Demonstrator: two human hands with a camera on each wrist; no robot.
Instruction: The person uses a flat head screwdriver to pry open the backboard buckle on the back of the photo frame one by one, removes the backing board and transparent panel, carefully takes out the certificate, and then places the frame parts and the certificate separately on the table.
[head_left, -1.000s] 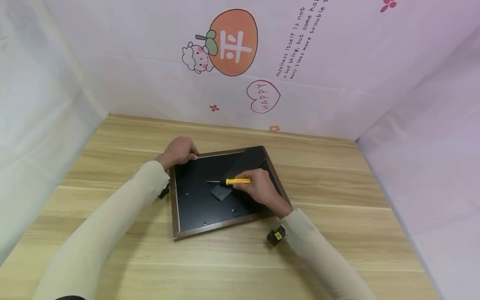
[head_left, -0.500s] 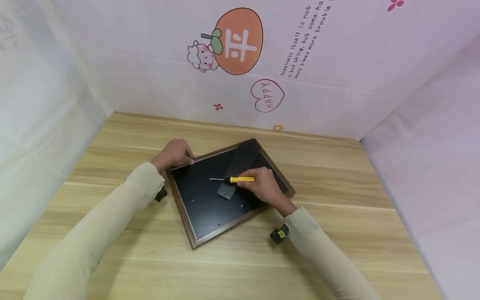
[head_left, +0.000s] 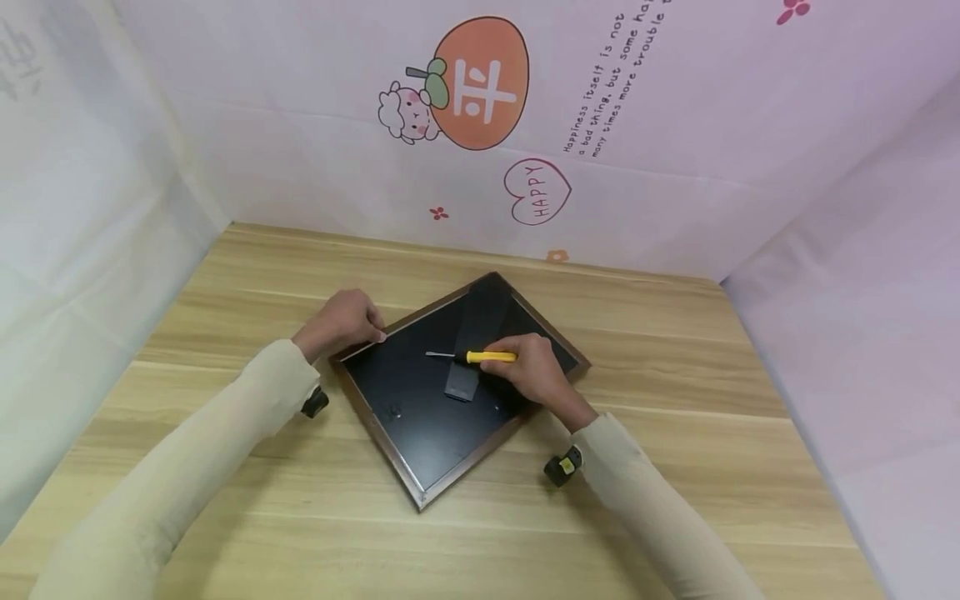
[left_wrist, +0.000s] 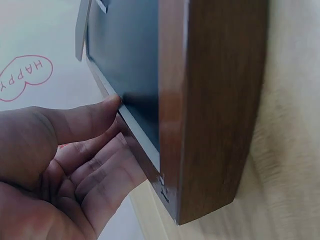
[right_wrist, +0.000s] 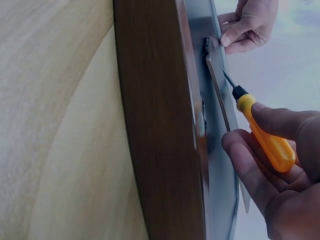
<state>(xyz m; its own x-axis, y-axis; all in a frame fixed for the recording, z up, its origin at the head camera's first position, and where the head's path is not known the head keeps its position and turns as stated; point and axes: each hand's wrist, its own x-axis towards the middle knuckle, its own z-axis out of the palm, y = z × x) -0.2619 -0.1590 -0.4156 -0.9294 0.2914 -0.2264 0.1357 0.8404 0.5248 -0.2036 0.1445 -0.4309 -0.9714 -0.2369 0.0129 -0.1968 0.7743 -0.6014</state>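
A picture frame (head_left: pixel 380 432) with a brown wooden rim lies back side up on the table, one corner towards me. Along its black backing (head_left: pixel 408 450) runs a black easel stand flap (head_left: pixel 461 383). My left hand (head_left: pixel 343 321) pinches the far left rim, thumb on the inner edge in the left wrist view. Over the backing, my right hand (head_left: pixel 534 372) holds a screwdriver (head_left: pixel 491 357) by its yellow handle, its thin metal shaft pointing left. In the right wrist view the screwdriver (right_wrist: pixel 270 142) is held between thumb and fingers, beside the raised flap.
The wood-grain table (head_left: pixel 360 550) extends around the frame. A white printed cloth (head_left: pixel 300 167) stands behind it, with more white cloth (head_left: pixel 862 275) at both sides. Small black cameras sit at the left wrist (head_left: pixel 315 402) and right wrist (head_left: pixel 561 467).
The picture frame has turned counterclockwise on the table, its near corner swinging right and its far corner left. My left hand came slightly nearer with the rim; the screwdriver stays over the backing.
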